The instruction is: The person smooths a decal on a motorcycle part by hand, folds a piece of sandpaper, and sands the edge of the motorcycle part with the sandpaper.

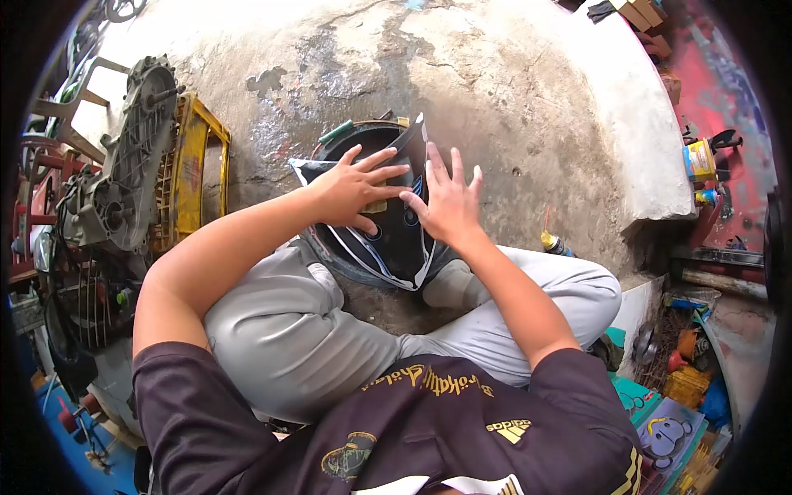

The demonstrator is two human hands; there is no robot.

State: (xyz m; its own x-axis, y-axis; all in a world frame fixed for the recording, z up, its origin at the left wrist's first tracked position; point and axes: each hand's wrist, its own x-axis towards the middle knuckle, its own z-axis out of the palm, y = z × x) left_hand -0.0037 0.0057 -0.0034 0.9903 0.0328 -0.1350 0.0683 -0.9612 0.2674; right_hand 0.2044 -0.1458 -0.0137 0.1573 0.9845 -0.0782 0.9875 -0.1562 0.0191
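Observation:
A dark, glossy, pointed panel with white and blue edging lies across a round black basin between my legs. My left hand rests over its left part, fingers spread and palm down. My right hand is at its right edge, fingers stretched out and slightly apart, the thumb reaching toward the left fingers. Neither hand is wrapped around anything. The panel's middle is partly hidden under my hands, and what the basin holds cannot be made out. A green-handled tool lies at the basin's far rim.
To the left stand a yellow crate and a large metal engine casing. A small bottle is by my right knee. Farther right are a raised concrete ledge, a yellow container and cluttered parts. Wet patches mark the floor ahead.

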